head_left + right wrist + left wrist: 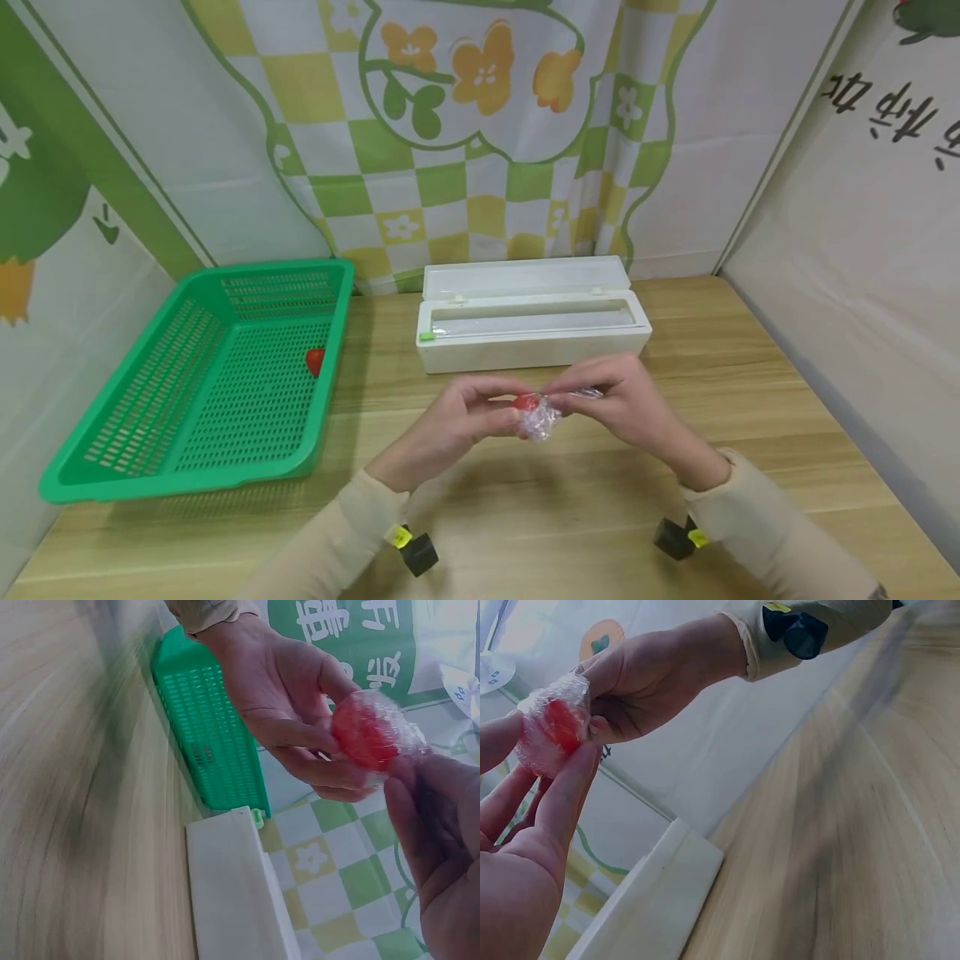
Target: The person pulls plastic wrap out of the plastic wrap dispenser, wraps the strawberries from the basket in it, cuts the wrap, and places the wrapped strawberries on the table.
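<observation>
In the head view my left hand (pixel 453 425) holds a small roundish red item (pixel 527 402) wrapped in clear cling film (pixel 542 422). The thumb and fingers close around its sides, as the left wrist view also shows. My right hand (pixel 633 408) pinches the gathered film at the item's other side. Through the crinkled wrap, the red item (pixel 367 735) is too blurred to tell its exact kind. Both hands are raised above the table, just in front of a white cling film dispenser (pixel 532 354) with its lid up.
A green slotted basket (pixel 330 392) stands on the left of the wooden table (pixel 525 542), with a small red item (pixel 315 361) inside near its right wall. The dispenser holds a film roll (pixel 532 323) and has a green slider (pixel 427 337). Patterned curtains (pixel 465 192) hang behind.
</observation>
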